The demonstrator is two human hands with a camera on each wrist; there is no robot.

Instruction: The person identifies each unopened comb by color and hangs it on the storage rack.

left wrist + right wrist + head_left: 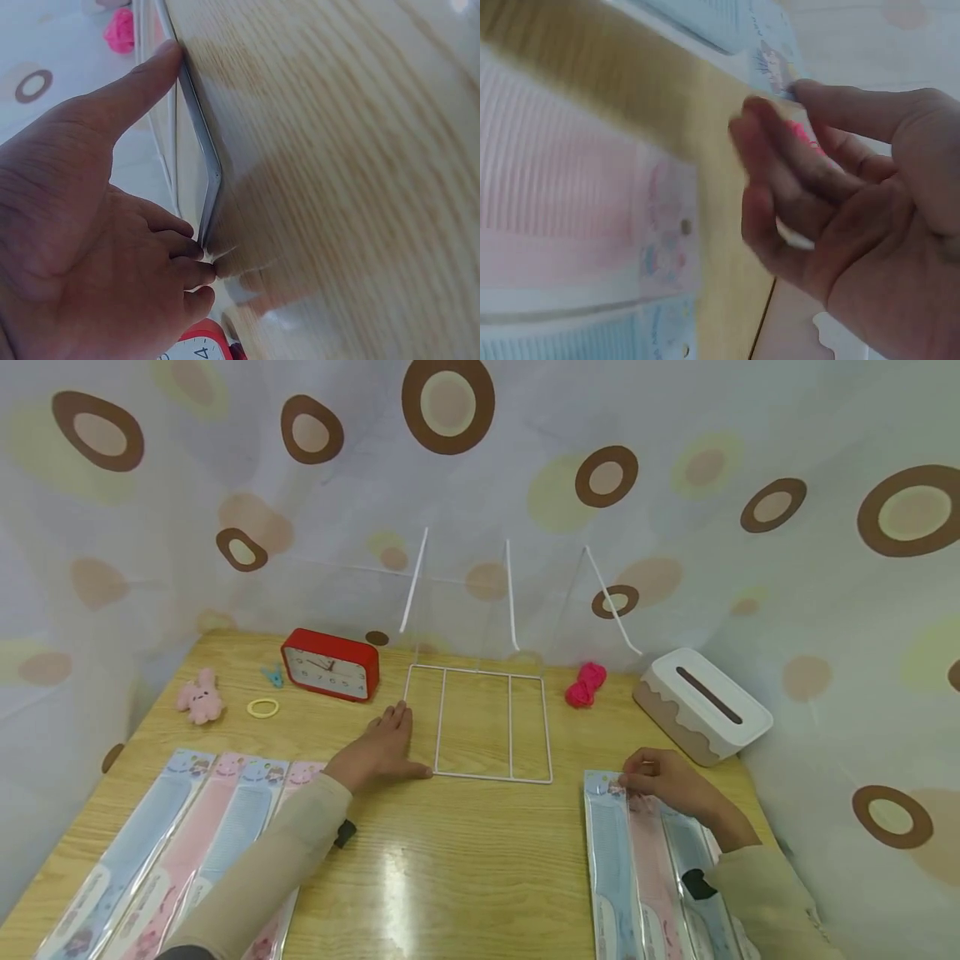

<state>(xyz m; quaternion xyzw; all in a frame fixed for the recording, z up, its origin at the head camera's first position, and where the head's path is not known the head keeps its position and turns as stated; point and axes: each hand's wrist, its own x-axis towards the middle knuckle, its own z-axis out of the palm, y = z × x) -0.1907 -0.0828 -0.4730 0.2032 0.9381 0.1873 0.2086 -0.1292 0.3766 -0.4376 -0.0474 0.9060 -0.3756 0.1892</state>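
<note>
The right hand (855, 217) fills the right side of the view, its fingers (780, 172) bent and blurred, the thumb stretched out to touch the top corner of a blue comb pack (769, 45). Whether the fingers pinch that pack cannot be told. A pink comb pack (570, 187) lies just beside it on the wooden worktop (727, 262), with another blue pack (577, 337) next to that.

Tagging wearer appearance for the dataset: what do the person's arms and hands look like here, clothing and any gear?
Both arms wear long beige sleeves reaching the wrists. A small black device sits at each cuff, by the left hand and the right hand, likely the wrist camera mounts. Both hands are bare: no gloves, and no rings or watch that these views show.
</note>
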